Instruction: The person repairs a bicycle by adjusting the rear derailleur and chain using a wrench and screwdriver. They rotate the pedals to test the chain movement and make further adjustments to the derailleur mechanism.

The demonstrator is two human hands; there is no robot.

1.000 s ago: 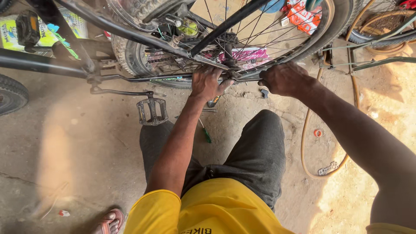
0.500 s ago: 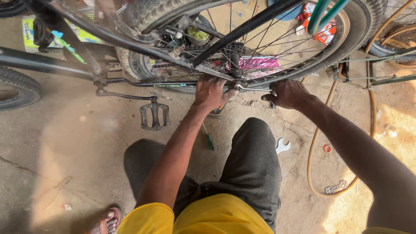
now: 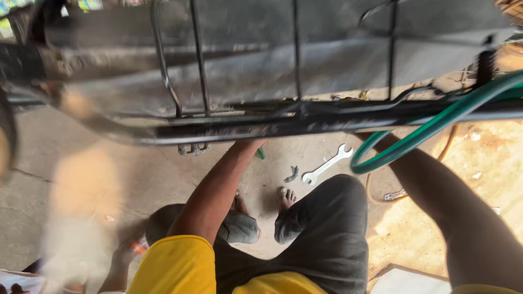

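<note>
A black bicycle frame tube (image 3: pixel 305 122) crosses the view, blurred and very close to the camera. My left forearm (image 3: pixel 218 190) reaches up to it and my left hand is hidden behind the tube. My right forearm (image 3: pixel 436 201) rises from the lower right, and that hand is hidden behind the same tube too. A green hose (image 3: pixel 430 130) loops in front of my right arm. On the ground between my arms lies a silver open-ended spanner (image 3: pixel 327 164), with a small dark metal piece (image 3: pixel 291 174) beside it. A pedal (image 3: pixel 193 149) shows just under the tube.
I crouch in a yellow shirt and grey trousers, bare foot (image 3: pixel 286 197) on the concrete. A green-handled tool (image 3: pixel 260 153) lies near my left wrist. A thin tan hose (image 3: pixel 376 193) curls on the sandy ground at right. Another hand (image 3: pixel 128 253) shows at lower left.
The view has swung down and closer, so the frame now covers the wheel and both hands. The spanner and my feet have come into view.
</note>
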